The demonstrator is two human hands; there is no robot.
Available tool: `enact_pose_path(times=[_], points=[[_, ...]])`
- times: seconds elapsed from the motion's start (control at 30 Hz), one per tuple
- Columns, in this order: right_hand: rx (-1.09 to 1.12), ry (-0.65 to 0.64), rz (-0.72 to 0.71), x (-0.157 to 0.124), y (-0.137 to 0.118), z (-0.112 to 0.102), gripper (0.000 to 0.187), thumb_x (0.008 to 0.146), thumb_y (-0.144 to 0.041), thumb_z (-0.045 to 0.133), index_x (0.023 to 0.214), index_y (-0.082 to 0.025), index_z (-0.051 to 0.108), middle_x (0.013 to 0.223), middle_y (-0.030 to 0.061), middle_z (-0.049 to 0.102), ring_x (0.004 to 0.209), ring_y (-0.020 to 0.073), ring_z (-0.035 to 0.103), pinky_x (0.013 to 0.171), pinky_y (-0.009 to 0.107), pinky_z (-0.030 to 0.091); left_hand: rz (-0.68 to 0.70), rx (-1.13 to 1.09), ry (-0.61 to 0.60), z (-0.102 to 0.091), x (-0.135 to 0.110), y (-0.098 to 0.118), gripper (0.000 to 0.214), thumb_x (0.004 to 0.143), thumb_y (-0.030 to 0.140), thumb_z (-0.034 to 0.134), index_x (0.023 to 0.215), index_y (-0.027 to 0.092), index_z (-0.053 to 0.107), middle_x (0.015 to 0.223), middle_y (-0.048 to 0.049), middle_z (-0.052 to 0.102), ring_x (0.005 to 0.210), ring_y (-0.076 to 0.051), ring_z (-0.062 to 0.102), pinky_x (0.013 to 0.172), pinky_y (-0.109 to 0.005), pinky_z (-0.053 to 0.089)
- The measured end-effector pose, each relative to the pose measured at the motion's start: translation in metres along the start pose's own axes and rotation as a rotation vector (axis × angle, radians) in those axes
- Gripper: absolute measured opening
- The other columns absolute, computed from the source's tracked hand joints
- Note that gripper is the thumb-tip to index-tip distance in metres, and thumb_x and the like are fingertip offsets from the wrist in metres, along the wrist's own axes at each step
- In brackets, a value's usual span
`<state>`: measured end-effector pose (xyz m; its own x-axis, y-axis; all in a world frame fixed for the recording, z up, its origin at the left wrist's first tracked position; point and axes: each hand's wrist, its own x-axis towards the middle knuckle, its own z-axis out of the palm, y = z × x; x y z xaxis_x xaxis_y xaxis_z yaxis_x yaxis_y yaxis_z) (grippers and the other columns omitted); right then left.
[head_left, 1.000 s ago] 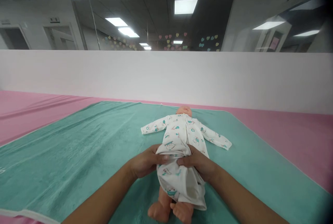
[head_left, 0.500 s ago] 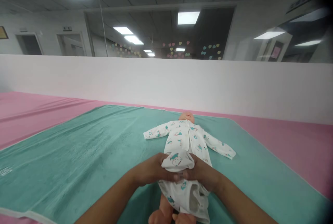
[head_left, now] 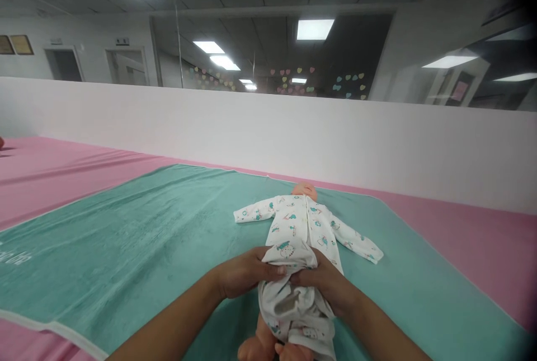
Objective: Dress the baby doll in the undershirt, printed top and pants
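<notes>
A baby doll (head_left: pixel 305 190) lies on its back, head away from me, with its sleeves spread to both sides. It wears a white printed long-sleeved top (head_left: pixel 291 216). White printed baby pants (head_left: pixel 308 330) are bunched around its lower body, and its bare feet (head_left: pixel 254 348) show at the bottom. My left hand (head_left: pixel 243 274) is closed on the left side of the bunched waist, thumb on top. On the other side my right hand (head_left: pixel 327 280) grips the same cloth, its thumb near the left one. The doll's hips and hands are hidden by clothing.
Under the doll lies a green towel (head_left: pixel 138 238) with a white edge, spread over a pink sheet (head_left: pixel 457 238). A low white wall (head_left: pixel 210 126) runs behind, with glass above it. Part of a skin-coloured object (head_left: pixel 1 143) shows at the far left.
Both hands have shifted slightly, and the folded cloth between them has opened out, lying flatter toward the top. The pants below look more gathered. The view has turned a little left.
</notes>
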<state>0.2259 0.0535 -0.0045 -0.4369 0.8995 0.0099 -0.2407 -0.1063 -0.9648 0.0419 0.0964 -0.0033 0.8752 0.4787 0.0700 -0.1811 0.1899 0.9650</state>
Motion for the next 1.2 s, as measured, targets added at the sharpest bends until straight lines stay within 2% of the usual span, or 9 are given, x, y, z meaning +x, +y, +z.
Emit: enact_pose_path(times=[0.2,0.33,0.47,0.57,0.77,0.9,0.97,1.07,1.2], points=[[0.190,0.003,-0.026,0.000,0.013,-0.012,0.030,0.061,-0.013,0.067,0.091,-0.011,0.064,0.069,0.0029,0.065,0.061,0.0139,0.058,0.059,0.025,0.044,0.018,0.130,0.022,0.010,0.002,0.010,0.040,0.078,0.033,0.062,0.113,0.014,0.059,0.105,-0.0092,0.063,0.093,-0.022,0.058,0.084,-0.034,0.041],[0.209,-0.146,-0.007,0.000,0.019,-0.015,0.014,0.065,-0.020,0.065,0.072,-0.009,0.061,0.054,0.0026,0.059,0.052,0.0126,0.055,0.054,0.024,0.043,0.056,0.140,0.050,0.015,0.007,0.010,0.042,0.076,0.030,0.064,0.114,0.014,0.058,0.100,-0.0095,0.065,0.092,-0.023,0.059,0.081,-0.033,0.043],[0.213,-0.161,-0.073,-0.002,0.015,-0.008,0.026,0.065,-0.032,0.068,0.060,-0.012,0.053,0.041,-0.0054,0.040,0.038,0.0049,0.036,0.040,0.018,0.028,0.069,0.125,0.044,0.019,0.009,0.009,0.049,0.069,0.025,0.070,0.114,0.014,0.058,0.098,-0.0096,0.066,0.090,-0.024,0.060,0.082,-0.036,0.044],[0.167,-0.137,-0.081,-0.003,0.010,-0.005,0.031,0.057,-0.035,0.075,0.065,-0.012,0.055,0.046,-0.0050,0.044,0.042,0.0045,0.036,0.042,0.018,0.028,0.029,0.157,0.000,0.023,0.009,0.011,0.057,0.061,0.021,0.074,0.115,0.015,0.056,0.093,-0.0079,0.067,0.089,-0.026,0.061,0.083,-0.040,0.045],[-0.074,-0.008,-0.026,-0.006,0.006,-0.003,0.058,0.047,-0.023,0.080,0.101,-0.015,0.059,0.069,-0.0007,0.060,0.060,0.0132,0.053,0.059,0.027,0.043,0.111,0.465,0.303,0.030,0.004,0.006,0.058,0.055,0.016,0.075,0.110,0.018,0.056,0.102,-0.0030,0.062,0.101,-0.027,0.053,0.084,-0.034,0.044],[-0.120,0.069,-0.163,-0.009,0.005,0.008,0.049,0.056,-0.027,0.076,0.101,-0.017,0.061,0.084,0.0028,0.064,0.077,0.0186,0.058,0.069,0.031,0.046,0.105,0.528,0.503,0.044,-0.001,-0.009,0.096,0.049,0.009,0.074,0.132,0.025,0.029,0.107,-0.0039,0.057,0.091,-0.022,0.057,0.076,-0.033,0.048],[-0.108,0.039,-0.195,-0.011,0.004,0.010,0.045,0.057,-0.025,0.076,0.099,-0.017,0.062,0.088,0.0035,0.065,0.083,0.0199,0.058,0.073,0.033,0.046,0.128,0.614,0.590,0.055,-0.001,-0.014,0.103,0.049,0.006,0.071,0.136,0.027,0.020,0.116,-0.0058,0.052,0.097,-0.023,0.055,0.082,-0.034,0.046],[-0.037,-0.094,-0.184,-0.015,0.003,0.003,0.042,0.057,-0.023,0.077,0.096,-0.016,0.063,0.082,0.0037,0.065,0.078,0.0182,0.059,0.071,0.030,0.046,0.195,0.819,0.711,0.073,0.001,-0.016,0.082,0.057,0.008,0.063,0.132,0.023,0.032,0.124,-0.0080,0.047,0.111,-0.025,0.047,0.095,-0.036,0.039],[0.055,-0.257,-0.133,-0.015,0.008,-0.014,0.038,0.057,-0.020,0.077,0.092,-0.013,0.065,0.074,0.0035,0.064,0.063,0.0131,0.057,0.056,0.023,0.043,0.182,0.979,0.710,0.084,0.003,-0.009,0.065,0.064,0.009,0.053,0.126,0.022,0.041,0.121,-0.0063,0.050,0.108,-0.023,0.048,0.094,-0.034,0.038]])
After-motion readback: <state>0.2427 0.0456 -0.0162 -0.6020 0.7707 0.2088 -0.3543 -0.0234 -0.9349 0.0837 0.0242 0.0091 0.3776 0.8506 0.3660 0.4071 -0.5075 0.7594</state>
